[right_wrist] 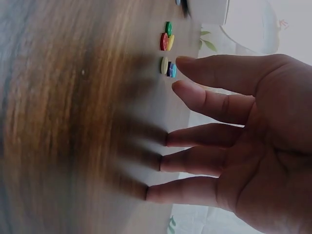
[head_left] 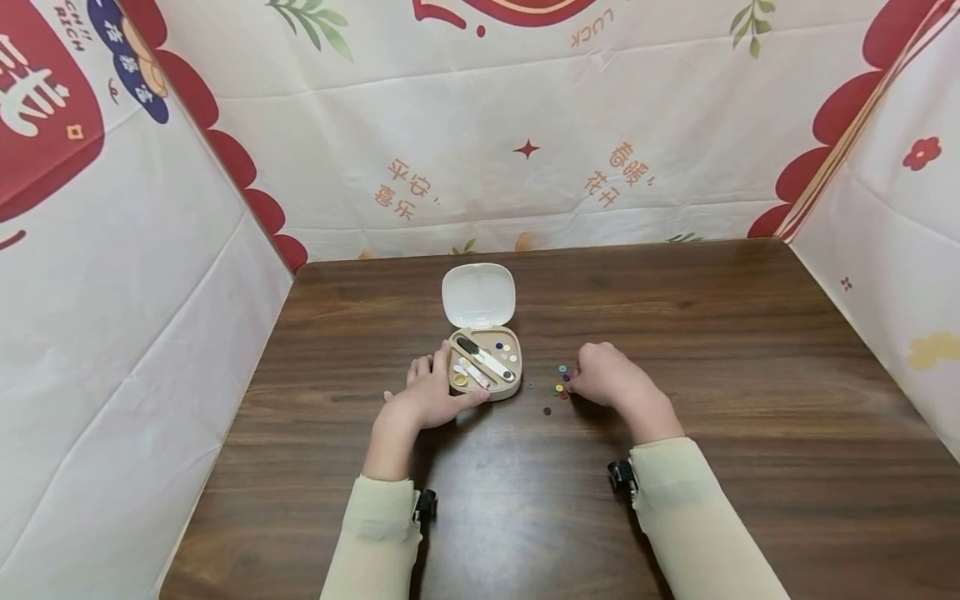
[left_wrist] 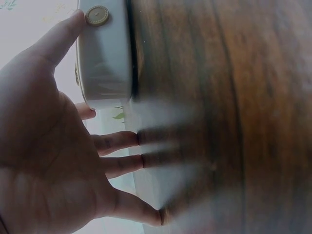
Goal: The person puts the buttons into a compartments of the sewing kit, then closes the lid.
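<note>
A small white box (head_left: 512, 390) with beige compartments stands on the table, its lid (head_left: 478, 297) raised. My left hand (head_left: 427, 396) rests against it: the thumb touches the front wall, by a round beaded stud (left_wrist: 97, 15), and the index finger lies along the left side. The other left fingers spread onto the table. To the right of the box lie several small coloured buttons, among them a yellow button (head_left: 558, 388), a light blue button (head_left: 562, 367) and a red button (right_wrist: 164, 42). My right hand (head_left: 607, 379) is beside them, thumb and index fingertips close together with nothing visible between them.
Inside the box lie a long white tool with a dark end (head_left: 486, 359), a gold ring-like piece (head_left: 461, 379) and several buttons, one dark blue (head_left: 498, 345). A dark button (head_left: 547, 411) sits nearer the front of the wooden table (head_left: 720, 333). Printed cloth (head_left: 480, 167) hangs around it.
</note>
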